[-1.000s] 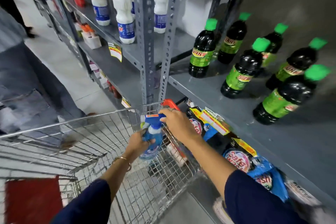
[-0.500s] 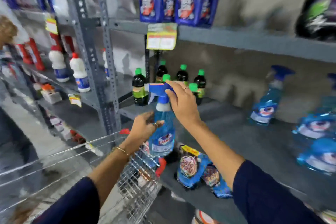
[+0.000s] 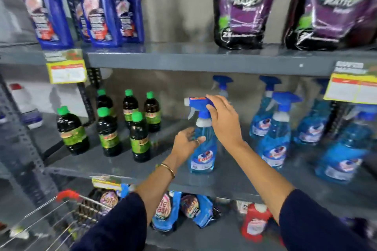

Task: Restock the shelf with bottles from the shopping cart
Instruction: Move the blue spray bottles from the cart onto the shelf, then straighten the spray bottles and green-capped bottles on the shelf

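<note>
Bottle of blue glass cleaner with a blue trigger sprayer (image 3: 202, 144) stands on the grey metal middle shelf (image 3: 224, 183) — liquid-filled, likely hefty, smooth plastic, best taken at neck and body. Right hand (image 3: 222, 120) wraps the sprayer; left hand (image 3: 186, 144) cups its side. Half a second earlier it hung above the wire shopping cart (image 3: 67, 212).

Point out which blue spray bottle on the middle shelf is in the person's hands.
The leftmost spray bottle, standing apart from the cluster to its right. The right hand grips its trigger head and the left hand holds its body; none of the others is touched.
</note>
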`<state>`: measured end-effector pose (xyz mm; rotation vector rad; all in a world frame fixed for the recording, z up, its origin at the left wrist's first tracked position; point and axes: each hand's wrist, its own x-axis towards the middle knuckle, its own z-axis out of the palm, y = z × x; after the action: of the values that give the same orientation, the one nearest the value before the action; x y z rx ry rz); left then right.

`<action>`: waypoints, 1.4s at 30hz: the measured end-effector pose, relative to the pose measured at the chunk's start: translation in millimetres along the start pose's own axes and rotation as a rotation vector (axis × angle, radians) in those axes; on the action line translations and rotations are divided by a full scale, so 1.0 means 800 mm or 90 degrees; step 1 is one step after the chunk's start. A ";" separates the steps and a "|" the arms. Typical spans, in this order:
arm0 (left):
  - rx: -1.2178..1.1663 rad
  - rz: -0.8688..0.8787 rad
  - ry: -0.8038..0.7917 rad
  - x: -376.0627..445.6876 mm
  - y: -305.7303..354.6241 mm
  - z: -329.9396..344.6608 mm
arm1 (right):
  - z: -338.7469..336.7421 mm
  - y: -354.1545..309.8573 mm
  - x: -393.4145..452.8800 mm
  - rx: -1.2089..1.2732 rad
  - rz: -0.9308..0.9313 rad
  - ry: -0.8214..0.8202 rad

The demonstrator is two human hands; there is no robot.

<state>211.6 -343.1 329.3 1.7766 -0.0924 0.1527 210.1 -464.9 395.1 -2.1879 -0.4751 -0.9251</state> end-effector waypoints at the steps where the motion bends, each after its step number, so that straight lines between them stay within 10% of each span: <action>1: -0.001 0.000 -0.015 0.009 0.002 0.011 | -0.004 0.011 0.004 -0.022 0.007 -0.006; 18: -0.043 0.012 -0.083 0.083 0.004 0.080 | -0.007 0.151 -0.085 -0.117 0.099 0.055; 27: 0.133 0.074 0.173 -0.010 -0.065 0.105 | -0.019 0.188 -0.144 -0.184 0.292 0.204; 42: 0.595 -0.034 -0.144 -0.044 -0.125 0.134 | -0.009 0.250 -0.144 0.051 0.612 0.168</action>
<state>197.5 -427.8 204.9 2.7235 -0.1519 -0.0644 241.4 -614.2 221.6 -1.8339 0.6195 -0.5999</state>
